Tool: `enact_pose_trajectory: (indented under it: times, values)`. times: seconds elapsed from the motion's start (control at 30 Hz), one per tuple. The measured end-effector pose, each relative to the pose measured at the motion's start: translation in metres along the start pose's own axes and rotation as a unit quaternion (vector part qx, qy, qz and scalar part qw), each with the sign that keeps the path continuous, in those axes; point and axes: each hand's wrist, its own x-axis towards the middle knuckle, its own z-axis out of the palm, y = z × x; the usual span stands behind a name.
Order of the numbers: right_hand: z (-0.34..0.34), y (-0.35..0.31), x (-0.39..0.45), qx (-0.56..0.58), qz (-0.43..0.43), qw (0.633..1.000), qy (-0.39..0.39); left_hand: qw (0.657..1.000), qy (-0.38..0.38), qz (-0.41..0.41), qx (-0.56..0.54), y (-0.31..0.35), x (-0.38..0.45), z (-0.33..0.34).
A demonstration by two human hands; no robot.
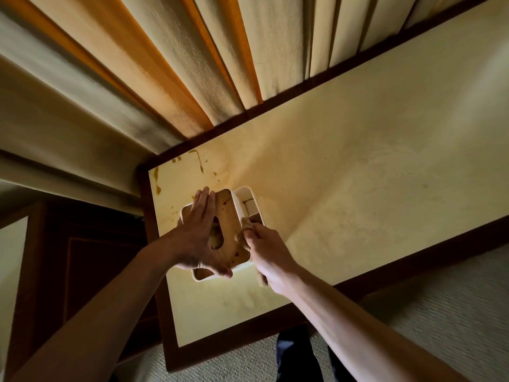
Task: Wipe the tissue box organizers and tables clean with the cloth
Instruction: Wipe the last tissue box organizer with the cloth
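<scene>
A white tissue box organizer (249,209) with a stained wooden lid (227,216) stands on the cream table (358,166) near its left end. My left hand (202,230) lies over the lid with fingers straight and the thumb hooked at the near edge, steadying the box. My right hand (265,250) grips a small brownish cloth (245,227) and presses it against the lid's right edge, beside the open side compartments. Brown stains (199,159) mark the table behind the box.
The table has a dark wooden frame (330,75). Pleated curtains (165,64) hang right behind it. Dark wooden furniture (82,257) stands to the left. Pale carpet (454,312) and my dark trouser leg (297,354) lie in front.
</scene>
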Motion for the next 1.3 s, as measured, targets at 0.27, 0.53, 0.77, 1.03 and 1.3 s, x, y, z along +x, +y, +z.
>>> enact_pose_trajectory:
  times: [0.27,0.53,0.77,1.03,1.3]
  values:
    - [-0.011,0.014,-0.020,0.057,0.002,0.998,0.002,1.000,-0.006,-0.007,-0.001,0.002,-0.001,0.000]
    - [0.009,0.004,0.009,0.020,0.039,0.999,-0.017,1.000,-0.007,-0.007,0.008,0.002,-0.001,-0.001]
    - [0.005,-0.015,0.031,0.039,0.101,0.990,-0.095,1.000,-0.010,-0.011,-0.012,0.002,-0.001,0.000]
    - [0.016,-0.009,0.026,-0.043,0.064,0.996,-0.041,1.000,0.000,-0.013,-0.013,0.001,0.001,0.002]
    - [0.017,0.010,-0.015,-0.030,-0.076,0.996,0.042,1.000,0.019,-0.001,-0.008,-0.004,0.007,0.006]
